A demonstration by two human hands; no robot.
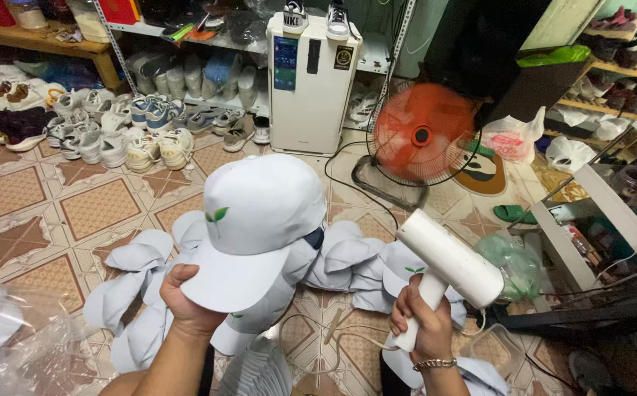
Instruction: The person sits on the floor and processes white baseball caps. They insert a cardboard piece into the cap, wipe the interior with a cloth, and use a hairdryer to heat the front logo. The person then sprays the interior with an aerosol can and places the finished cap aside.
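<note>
Fingers (177, 277) of the left hand (186, 297) curl tight around the edge of the brim of a white cap (256, 220). The thumb sits under the brim and the other fingers wrap its near rim, so the cap stands up above the hand with its round top pointing away. A small green leaf mark shows on the front of the cap.

Fingers (411, 299) of the right hand (427, 323) are closed in a fist around the handle of a white hair dryer (447, 260). The handle runs down through the fist, and the fat round barrel sticks out above the fingers, with its open end turned toward the cap. The barrel and the cap are near each other but do not touch. A silver bracelet (434, 364) sits on the right wrist. A thin cord (318, 334) loops on the floor between the two hands.

Under the hands lies a pile of white caps (348, 264) spread over the tiled floor (32, 213). Farther off, an orange fan (422, 133) stands on the floor. Next to it is a tall white machine (311, 81) with two shoes on top. Rows of shoes (124, 132) sit on the floor at the left. A clear plastic bag (10, 337) lies at the near left.
</note>
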